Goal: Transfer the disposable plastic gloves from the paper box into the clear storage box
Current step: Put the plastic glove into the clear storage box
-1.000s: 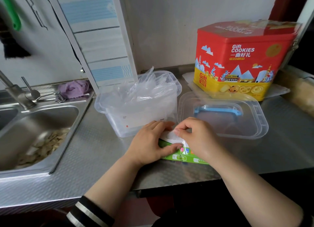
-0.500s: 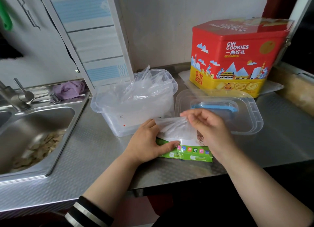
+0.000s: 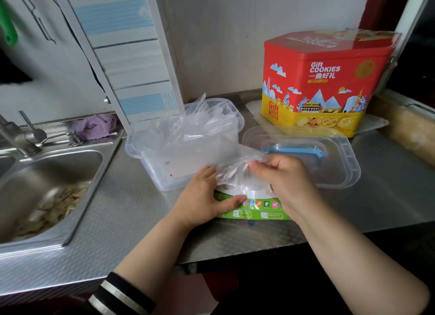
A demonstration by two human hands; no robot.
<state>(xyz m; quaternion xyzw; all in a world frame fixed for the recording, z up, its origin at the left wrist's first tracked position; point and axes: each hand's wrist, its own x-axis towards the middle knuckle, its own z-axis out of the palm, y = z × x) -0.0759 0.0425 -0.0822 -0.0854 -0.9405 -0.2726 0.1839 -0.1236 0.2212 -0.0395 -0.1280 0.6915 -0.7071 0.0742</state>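
Right hand [image 3: 282, 180] pinches a thin clear plastic glove [image 3: 237, 171] between thumb and fingertips, the film trailing leftward and down from the pinch to the slot of the green paper box [image 3: 256, 210] directly beneath. Left hand [image 3: 207, 201] grips the box's left end against the steel counter [image 3: 131, 215], thumb along its front face. Clear storage box [image 3: 183, 147], already heaped with gloves, stands just behind the left hand; its lid [image 3: 329, 171] lies beside it.
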